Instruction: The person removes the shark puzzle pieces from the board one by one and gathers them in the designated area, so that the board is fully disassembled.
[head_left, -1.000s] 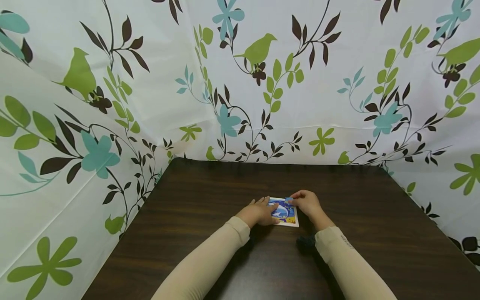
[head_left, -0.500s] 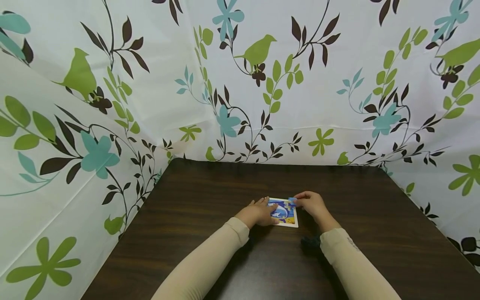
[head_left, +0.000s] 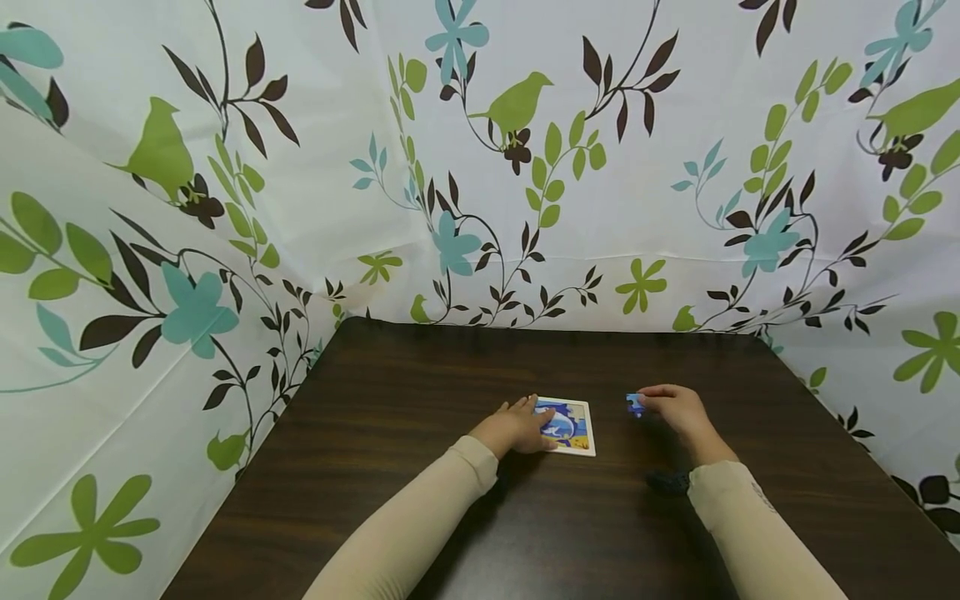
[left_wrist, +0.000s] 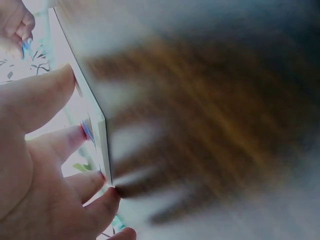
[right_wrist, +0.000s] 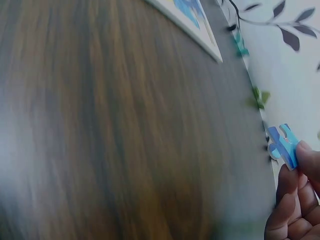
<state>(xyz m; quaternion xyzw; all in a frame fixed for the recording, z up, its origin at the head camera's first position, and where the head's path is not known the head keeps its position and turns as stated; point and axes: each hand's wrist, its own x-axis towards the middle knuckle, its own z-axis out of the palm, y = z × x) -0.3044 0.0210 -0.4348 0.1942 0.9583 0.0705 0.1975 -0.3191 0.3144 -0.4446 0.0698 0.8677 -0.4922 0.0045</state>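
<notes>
A small jigsaw puzzle in a white frame [head_left: 591, 433] lies flat on the table, showing a blue dolphin picture. My left hand [head_left: 516, 427] rests over its left side with fingers spread, hiding part of the picture. In the left wrist view, thumb and fingertips touch the board by its pale edge [left_wrist: 95, 107]. To the right of the board, my right hand [head_left: 678, 411] pinches a blue jigsaw piece [head_left: 635, 405] between thumb and fingers. The right wrist view shows that piece [right_wrist: 285, 145] held up, its knobs and notches visible, apart from the board.
The dark wood-grain table [head_left: 420, 367] stretches around both hands. Behind it and along both sides hangs a white curtain [head_left: 652, 208] printed with birds, leaves and flowers. A dark band [head_left: 667, 482] sits below the right wrist.
My right hand has drawn the blue jigsaw piece off the board's top right corner and carried it to the right. The left hand has stayed on the board.
</notes>
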